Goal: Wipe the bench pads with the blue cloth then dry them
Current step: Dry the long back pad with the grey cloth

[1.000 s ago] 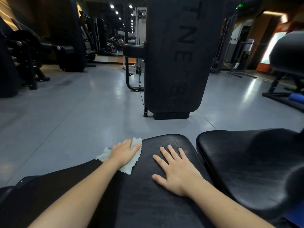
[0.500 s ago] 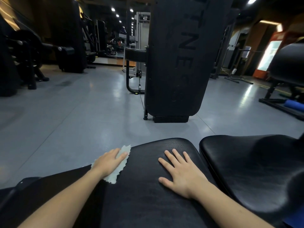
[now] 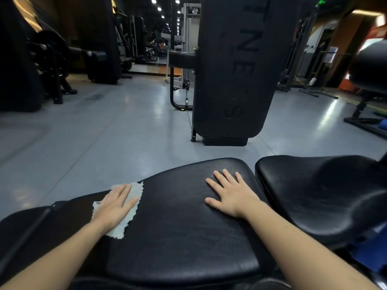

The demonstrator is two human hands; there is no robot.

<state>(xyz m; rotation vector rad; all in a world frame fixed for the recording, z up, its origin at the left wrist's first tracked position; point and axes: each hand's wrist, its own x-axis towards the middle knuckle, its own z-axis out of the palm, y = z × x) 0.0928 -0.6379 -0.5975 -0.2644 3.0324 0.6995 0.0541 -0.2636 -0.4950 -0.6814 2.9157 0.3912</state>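
Observation:
A long black bench pad (image 3: 180, 222) runs away from me in the lower middle of the head view. My left hand (image 3: 114, 206) lies flat on a pale, whitish cloth (image 3: 136, 190) at the pad's left edge, fingers spread and pressing it down. My right hand (image 3: 230, 192) rests open and flat on the pad's far right part, holding nothing. A second black pad (image 3: 318, 195), curved like a seat, sits just to the right, separated by a narrow gap.
A tall black machine panel (image 3: 234, 70) with lettering stands on the grey floor (image 3: 104, 130) straight ahead. Dark weight machines (image 3: 48, 59) line the left side. Another bench frame (image 3: 368, 105) stands at the right. Something blue (image 3: 372, 250) shows below the right pad.
My left hand has slid the cloth back toward me along the pad's left edge. The right hand has stayed flat on the pad.

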